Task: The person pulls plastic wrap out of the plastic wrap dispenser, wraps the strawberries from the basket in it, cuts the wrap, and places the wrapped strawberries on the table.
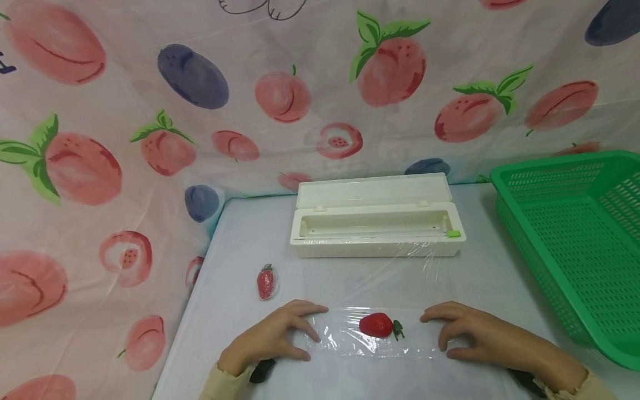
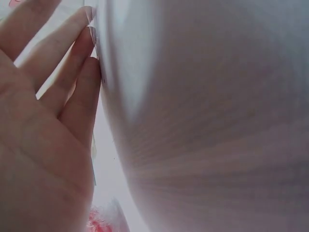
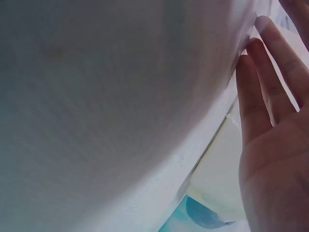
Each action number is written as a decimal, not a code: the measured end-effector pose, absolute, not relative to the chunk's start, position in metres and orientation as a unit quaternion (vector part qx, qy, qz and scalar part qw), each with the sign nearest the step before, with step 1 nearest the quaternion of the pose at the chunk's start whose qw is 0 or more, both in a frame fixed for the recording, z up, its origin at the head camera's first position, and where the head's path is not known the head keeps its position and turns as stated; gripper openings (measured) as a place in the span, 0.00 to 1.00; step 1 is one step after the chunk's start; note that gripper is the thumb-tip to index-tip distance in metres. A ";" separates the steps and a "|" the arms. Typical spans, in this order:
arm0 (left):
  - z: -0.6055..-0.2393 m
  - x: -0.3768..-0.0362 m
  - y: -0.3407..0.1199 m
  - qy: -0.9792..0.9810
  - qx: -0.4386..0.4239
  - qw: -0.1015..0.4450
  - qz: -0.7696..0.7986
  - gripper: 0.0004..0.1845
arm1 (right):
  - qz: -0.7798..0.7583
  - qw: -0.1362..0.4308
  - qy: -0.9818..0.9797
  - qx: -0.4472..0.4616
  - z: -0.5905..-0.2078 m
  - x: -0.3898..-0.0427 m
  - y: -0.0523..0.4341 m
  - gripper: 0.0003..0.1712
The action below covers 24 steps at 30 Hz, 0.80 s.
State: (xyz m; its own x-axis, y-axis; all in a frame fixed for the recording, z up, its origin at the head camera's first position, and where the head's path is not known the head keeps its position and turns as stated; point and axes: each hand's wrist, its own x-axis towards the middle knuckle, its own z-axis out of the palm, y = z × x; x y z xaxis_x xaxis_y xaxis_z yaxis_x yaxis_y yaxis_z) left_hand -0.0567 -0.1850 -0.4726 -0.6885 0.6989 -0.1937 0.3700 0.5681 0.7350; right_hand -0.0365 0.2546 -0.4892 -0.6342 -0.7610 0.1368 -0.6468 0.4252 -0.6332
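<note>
In the head view a red strawberry (image 1: 376, 325) with a green stem lies on clear cling film (image 1: 340, 345), its stem pointing right. The film is creased and shiny around it, and a fainter stretch runs back to a white film dispenser box (image 1: 345, 250). My left hand (image 1: 277, 335) is at the film's left edge, fingers spread and loosely bent. At the right edge my right hand (image 1: 477, 335) mirrors it, fingertips down at the film. In the wrist views the left fingers (image 2: 84, 92) and right fingers (image 3: 251, 96) are fairly straight, tips against the white surface.
Left of the box's front lies another strawberry (image 1: 266, 281), wrapped in clear film. The box lid (image 1: 375, 190) stands raised, and a green slider (image 1: 453, 234) sits on its right rim. A green basket (image 1: 545, 272) occupies the right side. Behind the white table (image 1: 210, 311) hangs a peach-print cloth (image 1: 240, 66).
</note>
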 end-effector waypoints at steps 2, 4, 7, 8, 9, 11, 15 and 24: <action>-0.472 -0.058 -0.185 0.850 0.306 0.248 0.348 0.15 | -0.333 0.086 0.841 -0.418 -0.489 -0.037 0.255 0.14; -0.473 -0.059 -0.185 0.849 0.295 0.257 0.355 0.14 | -0.332 0.081 0.840 -0.421 -0.489 -0.037 0.255 0.14; -0.473 -0.060 -0.184 0.848 0.282 0.265 0.363 0.12 | -0.332 0.071 0.839 -0.425 -0.489 -0.037 0.254 0.13; -0.474 -0.061 -0.184 0.847 0.281 0.265 0.365 0.11 | -0.332 0.069 0.839 -0.425 -0.488 -0.037 0.254 0.13; -0.474 -0.061 -0.184 0.847 0.280 0.264 0.366 0.10 | -0.332 0.068 0.840 -0.424 -0.488 -0.036 0.253 0.13; -0.474 -0.061 -0.184 0.848 0.279 0.261 0.368 0.09 | -0.333 0.066 0.841 -0.421 -0.488 -0.036 0.252 0.13; -0.475 -0.060 -0.185 0.847 0.285 0.252 0.372 0.07 | -0.336 0.060 0.843 -0.416 -0.486 -0.034 0.251 0.13; -0.474 -0.059 -0.188 0.838 0.298 0.240 0.390 0.06 | -0.336 0.103 0.852 -0.388 -0.476 -0.033 0.251 0.05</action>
